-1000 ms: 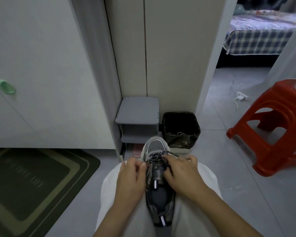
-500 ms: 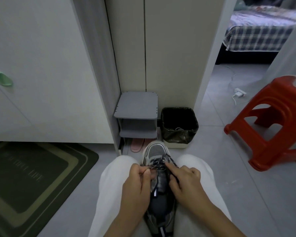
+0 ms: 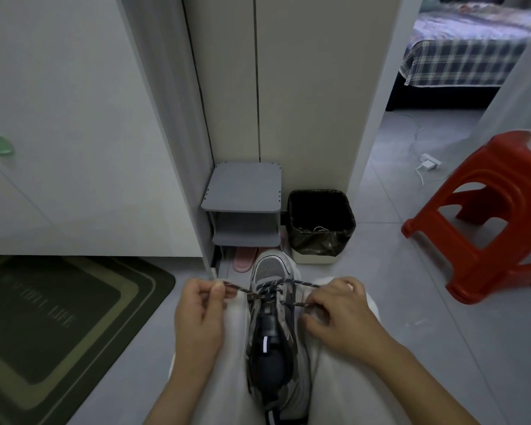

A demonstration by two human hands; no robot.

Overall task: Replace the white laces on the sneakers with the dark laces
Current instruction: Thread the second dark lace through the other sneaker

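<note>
A grey and black sneaker (image 3: pixel 273 326) lies wedged between my knees, toe pointing away from me. A dark speckled lace (image 3: pixel 272 288) crosses its lower eyelets. My left hand (image 3: pixel 201 311) pinches one end of the lace and holds it out to the left of the shoe. On the other side, my right hand (image 3: pixel 341 314) grips the other end and holds it out to the right. Both ends run taut from the eyelets. No white lace shows on the shoe.
A black-lined waste bin (image 3: pixel 321 225) stands just beyond the toe, with a white cord-like thing in it. To its left is a small grey shoe rack (image 3: pixel 242 207) with a pink slipper (image 3: pixel 244 259) under it. At right stands a red plastic stool (image 3: pixel 485 216), at left lies a green doormat (image 3: pixel 59 320).
Both hands have moved apart from over the tongue to either side of the shoe, drawing the dark lace ends outward and taut.
</note>
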